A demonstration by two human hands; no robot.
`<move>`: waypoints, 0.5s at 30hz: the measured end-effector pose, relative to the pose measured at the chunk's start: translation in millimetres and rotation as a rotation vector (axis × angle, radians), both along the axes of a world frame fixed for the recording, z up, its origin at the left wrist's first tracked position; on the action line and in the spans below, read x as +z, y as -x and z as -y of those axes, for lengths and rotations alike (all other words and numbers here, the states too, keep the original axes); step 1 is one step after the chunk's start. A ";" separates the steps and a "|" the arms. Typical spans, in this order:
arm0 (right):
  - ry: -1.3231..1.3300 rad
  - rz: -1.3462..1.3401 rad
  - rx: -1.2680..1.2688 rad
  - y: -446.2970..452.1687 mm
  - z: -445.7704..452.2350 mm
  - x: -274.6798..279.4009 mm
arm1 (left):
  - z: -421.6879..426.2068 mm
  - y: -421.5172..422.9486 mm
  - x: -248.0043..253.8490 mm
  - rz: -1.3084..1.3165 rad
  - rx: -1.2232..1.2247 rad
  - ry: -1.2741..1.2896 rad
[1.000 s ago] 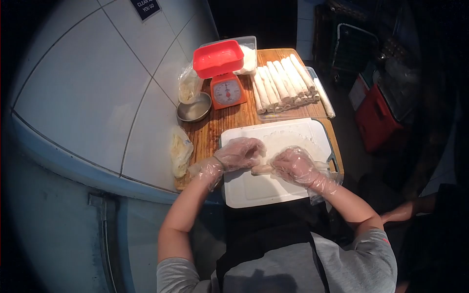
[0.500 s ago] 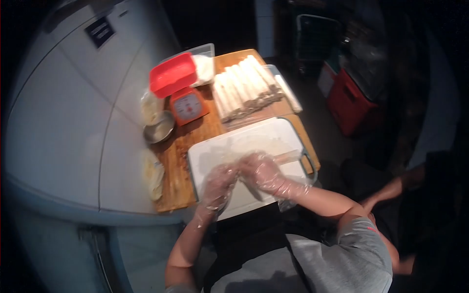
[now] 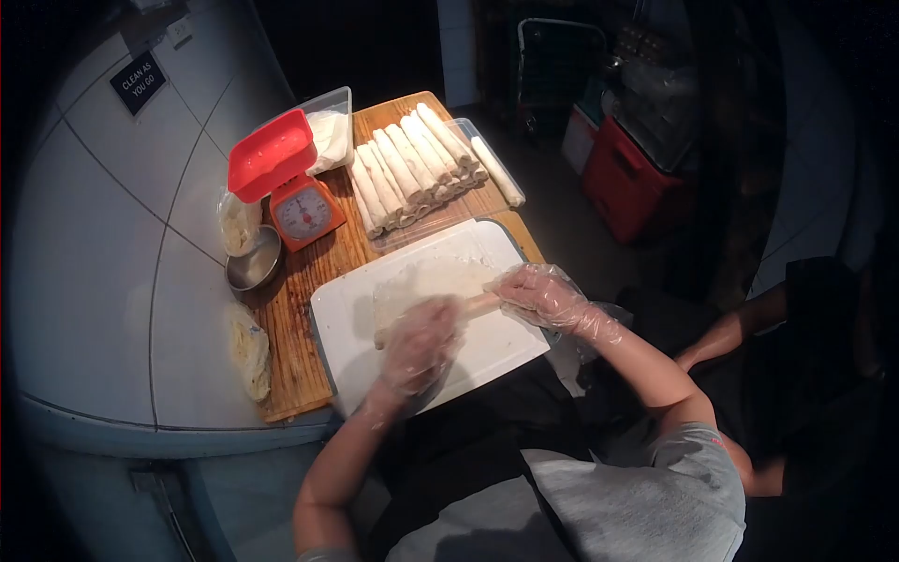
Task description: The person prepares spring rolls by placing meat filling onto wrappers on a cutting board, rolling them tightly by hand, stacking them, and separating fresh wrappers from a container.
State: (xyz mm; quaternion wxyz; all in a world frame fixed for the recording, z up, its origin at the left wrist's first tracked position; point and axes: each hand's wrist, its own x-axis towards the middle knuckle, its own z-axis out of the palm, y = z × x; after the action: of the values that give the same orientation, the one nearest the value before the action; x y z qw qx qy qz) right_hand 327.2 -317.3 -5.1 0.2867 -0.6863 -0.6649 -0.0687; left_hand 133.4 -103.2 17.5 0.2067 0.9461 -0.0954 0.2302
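My right hand (image 3: 543, 298), in a clear plastic glove, is closed at the right of the white cutting board (image 3: 468, 375). A pale, stick-like piece (image 3: 481, 303) sticks out of it to the left; its kind is unclear. My left hand (image 3: 421, 345), also gloved, is over the middle of the board, its fingers smeared by motion. Under and behind the hands lies a thin, whitish wrapper sheet (image 3: 431, 273), partly covered by my left hand. Behind the board, stacked pale rolls (image 3: 403, 169) fill a clear plastic tray.
Left of the rolls is an orange kitchen scale (image 3: 304, 214) with a red pan (image 3: 272, 155). A metal bowl (image 3: 255, 262) and plastic bags (image 3: 248, 351) line the wall side of the wooden table (image 3: 295, 365). Another person's arm (image 3: 735, 328) is at right.
My hands, together before, have moved apart: the right went rightward to the pale piece on the board, the left stayed over the middle. The view has shifted, and more of the wrapper sheet shows.
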 end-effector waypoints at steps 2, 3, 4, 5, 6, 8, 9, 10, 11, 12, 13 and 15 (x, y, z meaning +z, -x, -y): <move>0.008 0.001 -0.017 0.6 4.0 -0.5 | 2.1 -25.3 -40.3 0.130 -0.120 0.003; 0.031 -0.020 -0.016 1.2 5.2 2.3 | 5.0 -29.6 -41.5 0.122 -0.124 0.000; 0.052 -0.039 -0.016 1.2 6.8 6.2 | 6.9 -34.5 -41.7 0.117 -0.129 -0.004; 0.072 -0.059 -0.017 1.6 8.1 10.3 | 7.6 -37.3 -41.9 0.110 -0.135 -0.009; 0.106 -0.050 0.011 -0.2 7.2 15.7 | 7.9 -37.3 -41.1 0.102 -0.139 0.029; 0.172 -0.037 0.068 -9.8 -0.8 29.8 | 8.5 -33.7 -38.0 0.082 -0.145 0.106; 0.235 -0.010 0.113 -14.4 -7.0 37.6 | 9.9 -32.1 -33.1 0.086 -0.152 0.121; 0.299 0.017 0.156 -19.9 -15.9 46.5 | 12.1 -31.7 -25.8 0.092 -0.161 0.137; 0.360 0.047 0.199 -26.0 -25.4 53.0 | 13.7 -32.2 -21.6 0.100 -0.170 0.151; 0.512 -0.019 0.124 -32.1 -35.7 52.6 | 13.6 -33.3 -23.6 0.115 -0.176 0.149; 0.598 -0.083 0.112 -38.9 -46.0 51.4 | 12.7 -34.5 -27.2 0.129 -0.182 0.146; 0.765 -0.215 0.086 -49.7 -65.7 51.6 | 13.0 -34.6 -26.9 0.117 -0.177 0.146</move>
State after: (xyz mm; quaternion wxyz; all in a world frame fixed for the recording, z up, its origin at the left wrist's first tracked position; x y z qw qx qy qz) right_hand 376.9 -251.5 46.6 0.0809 -0.7183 -0.6369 0.2682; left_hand 168.0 -116.2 -9.4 0.2888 0.9014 -0.1732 0.2723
